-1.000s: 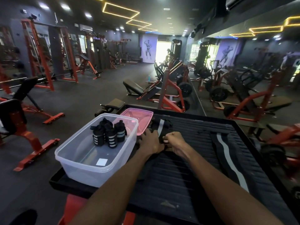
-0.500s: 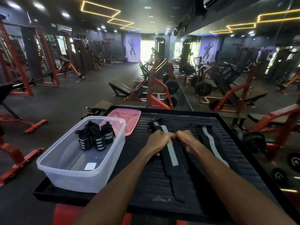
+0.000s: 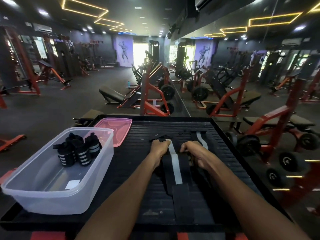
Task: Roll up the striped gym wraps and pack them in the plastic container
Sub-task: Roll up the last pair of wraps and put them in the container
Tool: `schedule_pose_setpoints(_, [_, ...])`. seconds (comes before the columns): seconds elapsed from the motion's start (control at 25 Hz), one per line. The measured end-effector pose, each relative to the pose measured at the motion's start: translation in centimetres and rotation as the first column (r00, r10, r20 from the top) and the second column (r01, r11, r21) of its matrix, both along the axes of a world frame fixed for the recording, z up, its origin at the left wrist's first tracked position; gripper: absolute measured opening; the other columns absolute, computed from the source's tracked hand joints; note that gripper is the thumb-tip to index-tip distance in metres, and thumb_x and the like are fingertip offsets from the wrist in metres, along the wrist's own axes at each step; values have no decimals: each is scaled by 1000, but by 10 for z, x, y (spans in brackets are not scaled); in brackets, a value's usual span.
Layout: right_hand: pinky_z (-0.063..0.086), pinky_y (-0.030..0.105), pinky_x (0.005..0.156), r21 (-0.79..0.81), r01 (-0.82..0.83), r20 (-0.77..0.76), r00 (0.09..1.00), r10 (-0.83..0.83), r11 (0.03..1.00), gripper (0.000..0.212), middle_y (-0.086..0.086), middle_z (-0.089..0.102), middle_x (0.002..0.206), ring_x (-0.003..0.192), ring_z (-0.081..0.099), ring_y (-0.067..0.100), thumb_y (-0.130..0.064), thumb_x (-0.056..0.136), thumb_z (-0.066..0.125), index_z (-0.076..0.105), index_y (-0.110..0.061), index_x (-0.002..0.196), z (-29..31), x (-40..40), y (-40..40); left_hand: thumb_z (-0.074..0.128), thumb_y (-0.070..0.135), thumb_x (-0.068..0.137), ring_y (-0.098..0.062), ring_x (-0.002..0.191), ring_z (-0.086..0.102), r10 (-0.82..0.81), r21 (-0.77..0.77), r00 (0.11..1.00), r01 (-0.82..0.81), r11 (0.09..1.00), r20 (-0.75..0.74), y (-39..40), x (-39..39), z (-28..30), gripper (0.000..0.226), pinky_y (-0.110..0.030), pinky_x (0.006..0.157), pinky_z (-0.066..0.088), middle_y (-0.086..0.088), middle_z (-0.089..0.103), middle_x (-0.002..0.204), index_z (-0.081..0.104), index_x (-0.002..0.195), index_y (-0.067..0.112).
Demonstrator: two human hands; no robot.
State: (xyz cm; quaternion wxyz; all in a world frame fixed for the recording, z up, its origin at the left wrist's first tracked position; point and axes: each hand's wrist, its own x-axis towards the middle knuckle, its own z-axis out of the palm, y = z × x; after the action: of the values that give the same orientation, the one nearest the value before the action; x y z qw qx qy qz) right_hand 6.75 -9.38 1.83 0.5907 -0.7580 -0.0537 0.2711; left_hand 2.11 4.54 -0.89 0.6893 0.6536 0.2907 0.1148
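Observation:
A black gym wrap with a grey stripe [image 3: 176, 172] lies lengthwise on the black ribbed platform [image 3: 225, 170], its near end towards me. My left hand [image 3: 159, 149] grips the wrap's far end on the left side. My right hand [image 3: 195, 153] holds its right edge, fingers curled. A second striped wrap [image 3: 200, 138] lies flat just beyond my right hand. The clear plastic container [image 3: 43, 193] stands at the left, with several rolled striped wraps [image 3: 79, 151] in its far end.
A pink lid [image 3: 119, 129] lies behind the container at the platform's far left. Red and black gym machines, benches and weight plates stand on the dark floor beyond. Dumbbells [image 3: 292, 161] lie to the right of the platform.
My hands have drawn the wrap towards me and moved apart along its far end; more of its length now lies flat. The view has shifted right.

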Motion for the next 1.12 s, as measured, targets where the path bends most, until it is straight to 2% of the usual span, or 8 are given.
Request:
schedule_pose_setpoints(0.2, [53, 29, 44, 60, 133, 16, 991, -134, 989, 32, 18, 66, 83, 57, 65, 26, -32, 94, 62, 59, -1, 104, 2, 44, -7, 64, 11, 91, -24, 87, 69, -103, -74, 994, 99, 992, -45, -5, 17, 7, 24, -29, 77, 54, -13, 72, 104, 69, 108, -4])
schedule_pose_setpoints(0.4, [59, 33, 58, 48, 105, -32, 994, -104, 993, 18, 19, 67, 87, 70, 64, 27, -12, 91, 66, 62, 1, 103, -12, 73, 3, 54, 8, 93, -18, 55, 69, -231, -240, 972, 233, 942, 34, -11, 16, 12, 20, -20, 49, 51, -12, 73, 76, 71, 91, -1])
schedule_pose_setpoints(0.52, [55, 32, 57, 31, 116, 18, 993, -116, 993, 5, 15, 68, 85, 70, 64, 25, -11, 90, 66, 63, -6, 91, -23, 76, 11, 57, 11, 87, -25, 75, 70, -295, -272, 955, 285, 919, 4, -7, 15, 4, 30, -30, 67, 58, -18, 72, 97, 69, 110, -5])
schedule_pose_setpoints(0.6, [54, 30, 56, 0, 126, 107, 986, -125, 992, 9, 13, 73, 85, 71, 67, 23, -12, 88, 69, 70, -5, 92, -30, 81, 17, 60, 12, 80, -27, 78, 70, -369, -271, 927, 339, 901, -67, -5, 13, 1, 25, -37, 75, 57, -15, 73, 95, 71, 102, 4])
schedule_pose_setpoints(0.76, [58, 43, 90, 50, 109, 118, 986, -115, 993, 10, 14, 75, 90, 89, 72, 28, -2, 85, 73, 73, 5, 92, -48, 91, 23, 66, 12, 73, -32, 101, 59, -566, -197, 812, 537, 820, -142, 5, 13, -3, 33, -46, 95, 46, -16, 66, 112, 70, 106, 7])
schedule_pose_setpoints(0.84, [57, 44, 92, 91, 124, 100, 986, -133, 988, 12, 16, 73, 97, 92, 70, 28, 5, 83, 73, 70, 2, 95, -57, 93, 22, 68, 16, 79, -32, 105, 60, -596, -239, 796, 561, 793, -107, 12, 13, -7, 35, -44, 95, 48, -17, 65, 119, 68, 113, 6])
schedule_pose_setpoints(1.0, [56, 35, 65, 208, 100, -16, 995, -99, 973, 29, 16, 70, 96, 81, 67, 25, 11, 87, 64, 66, -2, 113, -56, 92, 24, 61, 44, 93, -31, 108, 67, -537, -302, 843, 507, 807, -20, 22, 13, -14, 51, -44, 89, 57, -17, 69, 121, 64, 129, 7])
schedule_pose_setpoints(1.12, [41, 22, 39, 336, 161, -86, 986, -140, 928, 32, 13, 62, 82, 51, 56, 14, 16, 91, 52, 61, -4, 114, -45, 89, 27, 57, 51, 94, -33, 105, 69, -364, -267, 930, 340, 902, -48, 31, 20, -18, 53, -49, 82, 59, -17, 71, 118, 64, 126, 9])
